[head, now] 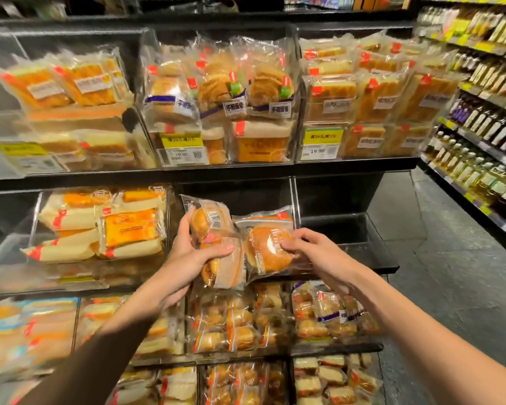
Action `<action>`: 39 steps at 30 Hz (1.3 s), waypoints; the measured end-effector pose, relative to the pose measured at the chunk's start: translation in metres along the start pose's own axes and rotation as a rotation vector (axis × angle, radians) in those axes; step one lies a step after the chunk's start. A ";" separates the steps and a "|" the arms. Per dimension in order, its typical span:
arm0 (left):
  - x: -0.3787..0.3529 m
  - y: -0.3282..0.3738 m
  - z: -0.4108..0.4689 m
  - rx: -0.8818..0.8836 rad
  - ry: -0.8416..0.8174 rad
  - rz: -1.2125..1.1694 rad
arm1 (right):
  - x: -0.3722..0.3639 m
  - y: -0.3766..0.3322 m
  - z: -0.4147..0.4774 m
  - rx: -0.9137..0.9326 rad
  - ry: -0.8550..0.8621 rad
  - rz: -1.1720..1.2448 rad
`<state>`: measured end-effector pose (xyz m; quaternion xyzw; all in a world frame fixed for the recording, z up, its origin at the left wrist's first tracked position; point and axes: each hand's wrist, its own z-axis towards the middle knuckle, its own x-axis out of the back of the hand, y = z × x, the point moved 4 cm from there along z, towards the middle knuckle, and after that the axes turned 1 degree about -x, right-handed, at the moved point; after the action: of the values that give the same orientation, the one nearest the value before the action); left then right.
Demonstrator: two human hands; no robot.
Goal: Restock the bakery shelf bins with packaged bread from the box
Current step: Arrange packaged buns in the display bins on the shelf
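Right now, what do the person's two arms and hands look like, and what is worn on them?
The left arm wears a dark brown long sleeve that ends short of the wrist. The right arm is bare as far as the picture shows. Left hand and right hand: no gloves, rings or watch visible.

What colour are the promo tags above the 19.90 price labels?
Yellow promo tags, green lettering; head view.
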<state>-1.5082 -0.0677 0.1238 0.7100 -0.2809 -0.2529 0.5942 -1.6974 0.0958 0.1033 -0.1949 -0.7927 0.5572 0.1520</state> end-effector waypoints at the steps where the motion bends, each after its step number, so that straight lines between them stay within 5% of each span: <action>1: 0.010 0.001 0.003 -0.003 0.002 0.002 | -0.004 -0.003 0.008 -0.010 0.008 0.002; 11: 0.084 0.018 0.022 -0.054 0.088 0.130 | -0.046 -0.029 0.106 -0.006 0.004 -0.076; 21: 0.100 0.035 0.005 -0.038 0.186 0.212 | -0.090 -0.011 0.212 0.024 0.026 -0.506; 29: 0.126 0.035 0.006 -0.044 0.196 0.243 | -0.116 0.018 0.269 -0.163 -0.062 -0.714; 39: 0.185 0.021 0.036 -0.049 0.035 0.166 | -0.117 0.036 0.296 -0.348 0.395 -0.586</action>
<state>-1.4034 -0.2250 0.1338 0.6740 -0.3221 -0.1972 0.6349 -1.7257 -0.1934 -0.0324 -0.0866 -0.8529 0.2993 0.4189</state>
